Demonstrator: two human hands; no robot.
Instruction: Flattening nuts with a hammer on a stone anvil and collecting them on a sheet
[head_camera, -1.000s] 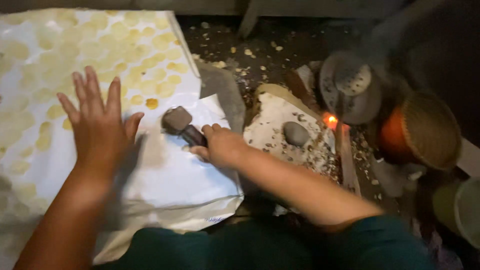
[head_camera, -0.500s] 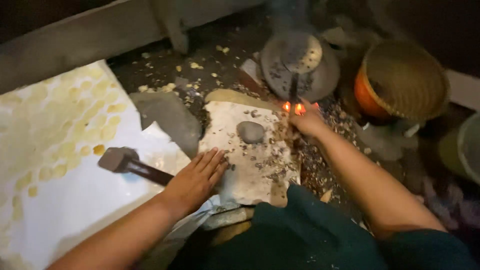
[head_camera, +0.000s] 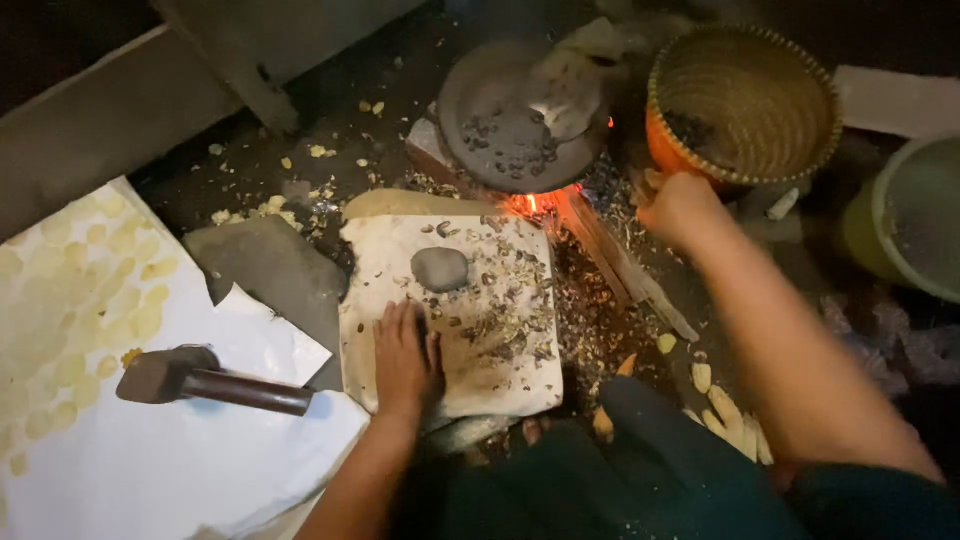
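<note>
The left hand (head_camera: 405, 362) lies flat, fingers spread, holding nothing, on the near left edge of the pale slab (head_camera: 490, 375); the grey stone (head_camera: 440, 268) sits just beyond its fingertips; the right hand (head_camera: 682, 208), seemingly curled shut, hovers by the woven basket (head_camera: 745, 100); the hammer (head_camera: 205, 378) lies apart on white paper (head_camera: 150, 470).

A hammer (head_camera: 205, 380) lies on white paper (head_camera: 170, 460) at the floor's left edge; a green bucket (head_camera: 905, 215) stands at the right edge.
</note>
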